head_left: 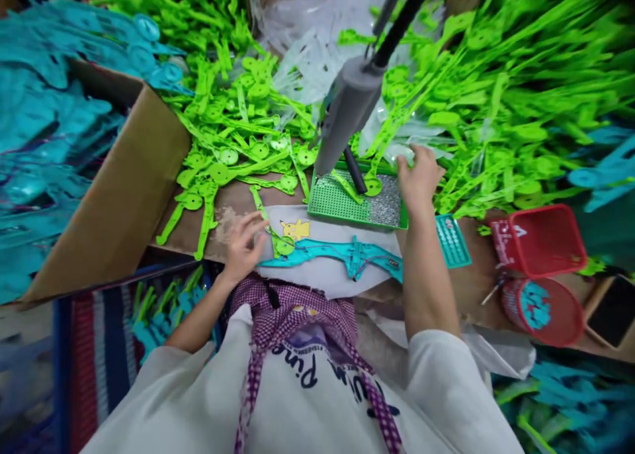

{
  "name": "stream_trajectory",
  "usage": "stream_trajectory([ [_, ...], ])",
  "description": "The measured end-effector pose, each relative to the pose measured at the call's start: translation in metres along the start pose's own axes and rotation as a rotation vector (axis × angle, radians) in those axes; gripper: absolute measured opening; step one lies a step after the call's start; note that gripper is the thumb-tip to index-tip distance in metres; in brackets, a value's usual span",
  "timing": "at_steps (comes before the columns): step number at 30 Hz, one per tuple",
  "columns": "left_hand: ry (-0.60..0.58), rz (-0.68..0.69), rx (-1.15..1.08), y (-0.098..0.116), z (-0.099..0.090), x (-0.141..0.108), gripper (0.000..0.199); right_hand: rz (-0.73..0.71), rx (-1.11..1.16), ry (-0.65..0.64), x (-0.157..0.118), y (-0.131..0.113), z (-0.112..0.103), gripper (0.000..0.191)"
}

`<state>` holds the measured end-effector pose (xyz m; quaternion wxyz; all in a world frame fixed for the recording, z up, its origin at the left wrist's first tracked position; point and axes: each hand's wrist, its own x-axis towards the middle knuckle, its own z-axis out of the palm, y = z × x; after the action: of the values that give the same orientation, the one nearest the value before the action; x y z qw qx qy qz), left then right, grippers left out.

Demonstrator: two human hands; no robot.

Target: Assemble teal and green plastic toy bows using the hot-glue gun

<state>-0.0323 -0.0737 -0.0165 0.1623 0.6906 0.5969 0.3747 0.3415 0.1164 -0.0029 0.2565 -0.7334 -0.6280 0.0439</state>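
Observation:
My left hand [245, 243] is beside a lime-green plastic arm piece [284, 245] with a round disc end. Its fingers are curved and apart, with the tips close to the piece; contact is hard to make out. That disc end lies at the left end of a turquoise plastic bow-shaped part [327, 250], which rests on a grey mat [342, 278] in front of me. My right hand [421, 176] reaches over the right edge of a green tray [330, 210] holding small silvery pieces. Its fingers are bent and apart, tips partly hidden.
A grey electric screwdriver [350, 103] hangs above the tray. Heaped lime-green parts [501, 103] cover the back. A cardboard box [124, 176] of turquoise parts [44, 136] stands left. To the right are a teal card [452, 241], a red bin [553, 241] and a red round basket [565, 312].

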Motion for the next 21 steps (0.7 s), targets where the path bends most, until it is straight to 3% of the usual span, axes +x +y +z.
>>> stream_trajectory([
  [2, 0.172, -0.142, 0.006, -0.007, -0.012, -0.008, 0.025, 0.0, -0.037, -0.032, 0.011, 0.003, 0.009, 0.039],
  [4, 0.261, -0.234, 0.022, -0.015, -0.018, -0.018, 0.022, 0.004, -0.031, -0.05, 0.016, 0.003, 0.012, 0.037],
  [10, 0.205, -0.265, -0.067, -0.017, -0.006, -0.022, 0.019, 0.142, 0.128, -0.122, 0.026, -0.006, 0.002, 0.034],
  [13, 0.214, -0.286, -0.117, -0.014, -0.003, -0.011, 0.018, 0.146, 0.042, -0.086, 0.025, -0.011, -0.009, 0.034],
  [17, 0.269, -0.335, -0.14, -0.02, -0.009, -0.004, 0.018, 0.152, -0.122, 0.053, 0.004, -0.005, -0.028, 0.032],
  [21, 0.296, -0.415, -0.217, -0.037, -0.013, 0.004, 0.019, 0.216, -0.015, 0.17, -0.048, -0.002, -0.046, 0.031],
])
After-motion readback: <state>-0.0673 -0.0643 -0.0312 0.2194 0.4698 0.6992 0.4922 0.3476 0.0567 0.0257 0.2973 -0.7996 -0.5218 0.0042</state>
